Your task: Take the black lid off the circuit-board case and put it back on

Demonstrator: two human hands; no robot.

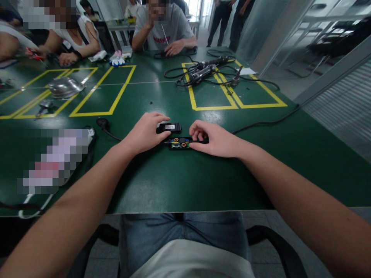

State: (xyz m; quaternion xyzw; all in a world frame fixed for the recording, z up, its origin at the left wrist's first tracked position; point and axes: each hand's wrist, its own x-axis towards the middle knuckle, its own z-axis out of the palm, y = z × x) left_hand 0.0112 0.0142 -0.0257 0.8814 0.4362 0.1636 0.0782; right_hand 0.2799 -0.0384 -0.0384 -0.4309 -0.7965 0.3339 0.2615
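Note:
A black, elongated casing (180,150) lies open in front of me, showing a green circuit board with copper-coloured coils. My right hand (217,139) has its thumb and curled fingers on the casing's right end, partly covering it. Just beyond the casing is a black ribbed cover (177,128) with a white label. My left hand (146,133) is at the cover's left end, thumb and fingers spread on either side of it; firm contact cannot be made out. A black plug (102,123) lies left, its cord running under my left hand.
A blurred-out pale object (62,154) lies left on the green table (185,185). A metal bowl-like part (65,87) sits far left. Black tools with cables (203,73) lie at the back right. A black cable (266,122) runs right. Several people are across the table.

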